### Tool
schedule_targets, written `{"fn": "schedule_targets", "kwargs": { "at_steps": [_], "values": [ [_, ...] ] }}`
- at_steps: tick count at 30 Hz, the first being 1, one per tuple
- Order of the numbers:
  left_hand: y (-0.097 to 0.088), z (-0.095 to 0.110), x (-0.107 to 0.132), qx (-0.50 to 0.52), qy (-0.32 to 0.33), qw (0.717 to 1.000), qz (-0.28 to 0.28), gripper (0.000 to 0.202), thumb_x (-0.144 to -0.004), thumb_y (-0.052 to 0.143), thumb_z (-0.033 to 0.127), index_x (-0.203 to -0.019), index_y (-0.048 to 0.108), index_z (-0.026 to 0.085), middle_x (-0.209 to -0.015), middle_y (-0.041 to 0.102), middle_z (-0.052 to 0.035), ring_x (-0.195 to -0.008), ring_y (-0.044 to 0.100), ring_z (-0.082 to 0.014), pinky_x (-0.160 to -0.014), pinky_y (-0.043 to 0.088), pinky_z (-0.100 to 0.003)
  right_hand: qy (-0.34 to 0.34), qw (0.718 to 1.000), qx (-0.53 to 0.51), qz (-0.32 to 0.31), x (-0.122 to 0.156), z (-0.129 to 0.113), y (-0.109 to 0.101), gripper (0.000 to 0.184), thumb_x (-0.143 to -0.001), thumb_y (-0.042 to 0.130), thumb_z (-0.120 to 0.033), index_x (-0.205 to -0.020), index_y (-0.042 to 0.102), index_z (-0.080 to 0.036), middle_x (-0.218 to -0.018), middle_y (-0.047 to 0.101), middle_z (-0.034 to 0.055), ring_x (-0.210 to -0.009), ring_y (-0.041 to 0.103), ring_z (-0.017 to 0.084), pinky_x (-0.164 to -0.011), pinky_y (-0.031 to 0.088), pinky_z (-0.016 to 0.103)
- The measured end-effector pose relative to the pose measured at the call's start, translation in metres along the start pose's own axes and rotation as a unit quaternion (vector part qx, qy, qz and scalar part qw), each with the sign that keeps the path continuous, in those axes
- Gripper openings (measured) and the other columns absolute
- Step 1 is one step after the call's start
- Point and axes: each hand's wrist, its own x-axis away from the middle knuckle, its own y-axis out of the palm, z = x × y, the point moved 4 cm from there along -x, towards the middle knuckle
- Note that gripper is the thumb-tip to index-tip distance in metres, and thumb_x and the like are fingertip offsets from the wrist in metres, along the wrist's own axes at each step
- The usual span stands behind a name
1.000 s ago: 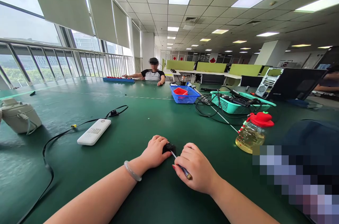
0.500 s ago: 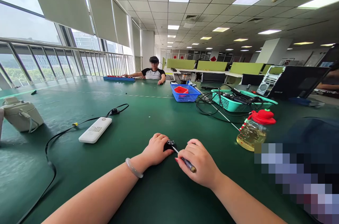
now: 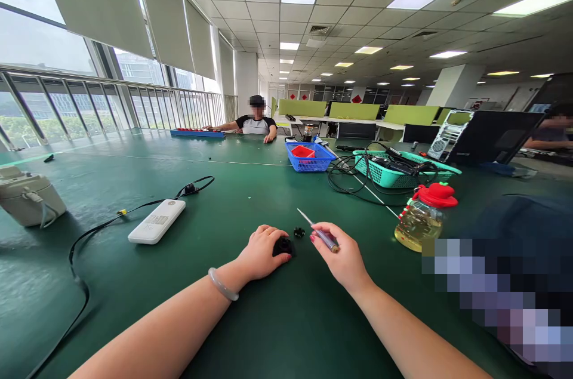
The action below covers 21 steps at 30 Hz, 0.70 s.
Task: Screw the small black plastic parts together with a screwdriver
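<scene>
well, the left hand (image 3: 262, 252) rests on the green table (image 3: 250, 331), its fingers curled down and closed on a small black part (image 3: 283, 246). the part sits on the table top just in front of the person, pressed under the fingertips. the right hand (image 3: 344, 258) is raised a little off the table and pinched closed around a thin screwdriver (image 3: 319, 230). thumb and fingers grip the handle, and the metal tip points up and to the left, clear of the part. a tiny black piece (image 3: 299, 232) lies loose on the table between the two hands, just beside the black part. a pale bangle (image 3: 222, 284) sits on the left wrist.

to the left, a flat white box (image 3: 157, 221) lies with a black cable (image 3: 85, 234) running past it, and a beige device (image 3: 27, 199) stands near the table edge. to the right, a clear jar (image 3: 421, 225) of yellowish liquid with a red lid stands well apart from the right hand. farther back are a blue basket (image 3: 313, 161) holding something red and a teal basket (image 3: 394, 175) with black cables spilling out. at the far end another person (image 3: 256, 123) sits with both arms on the table.
</scene>
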Motion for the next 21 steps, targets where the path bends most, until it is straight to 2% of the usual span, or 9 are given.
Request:
{"fn": "schedule_targets", "kwargs": {
  "at_steps": [2, 4, 9, 15, 21],
  "values": [
    [-0.0010, 0.0018, 0.0012, 0.006, 0.007, 1.000, -0.006, 0.050, -0.075, 0.069, 0.038, -0.122, 0.057, 0.026, -0.127, 0.061, -0.0044, -0.127, 0.042, -0.0297, -0.109, 0.034, -0.049, 0.023, 0.999, -0.036, -0.004, -0.0010, 0.0054, 0.0012, 0.029, -0.084, 0.059, -0.042, -0.103, 0.066, -0.022, -0.098, 0.072, 0.0074, -0.086, 0.068, 0.022, -0.076, 0.053, 0.032],
    [-0.0016, 0.0031, 0.0020, 0.009, 0.015, 1.000, -0.010, 0.052, -0.074, 0.070, 0.038, -0.123, 0.056, 0.025, -0.127, 0.061, -0.0052, -0.124, 0.044, -0.0291, -0.108, 0.035, -0.048, 0.031, 0.999, -0.044, -0.008, -0.0012, 0.0067, 0.0017, 0.031, -0.087, 0.055, -0.045, -0.102, 0.066, -0.021, -0.095, 0.072, 0.0077, -0.087, 0.068, 0.022, -0.078, 0.052, 0.032],
    [-0.0025, 0.0046, 0.0015, 0.010, 0.022, 1.000, -0.010, 0.042, -0.077, 0.067, 0.033, -0.117, 0.060, 0.025, -0.116, 0.065, -0.0054, -0.113, 0.051, -0.0268, -0.102, 0.041, -0.044, 0.045, 0.999, -0.002, -0.010, -0.0005, 0.0033, -0.0005, 0.040, -0.090, 0.044, -0.054, -0.082, 0.064, -0.021, -0.069, 0.064, 0.0039, -0.068, 0.063, 0.020, -0.060, 0.048, 0.028],
    [-0.0032, 0.0089, 0.0019, 0.041, 0.039, 0.998, -0.035, 0.043, -0.078, 0.067, 0.024, -0.121, 0.060, 0.024, -0.117, 0.066, -0.0045, -0.111, 0.055, -0.0227, -0.100, 0.044, -0.037, 0.044, 0.998, -0.005, -0.034, -0.0010, 0.0017, 0.0031, 0.045, -0.090, 0.041, -0.059, -0.079, 0.062, -0.021, -0.062, 0.060, 0.0021, -0.059, 0.057, 0.018, -0.054, 0.042, 0.027],
    [-0.0020, 0.0081, 0.0021, 0.045, 0.044, 0.997, -0.042, 0.047, -0.078, 0.068, 0.023, -0.125, 0.059, 0.025, -0.121, 0.065, -0.0052, -0.114, 0.055, -0.0230, -0.101, 0.044, -0.037, 0.040, 0.997, -0.013, -0.062, -0.0012, 0.0006, 0.0066, 0.047, -0.089, 0.041, -0.061, -0.077, 0.061, -0.021, -0.060, 0.059, 0.0014, -0.058, 0.056, 0.018, -0.055, 0.043, 0.027]
  ]
}}
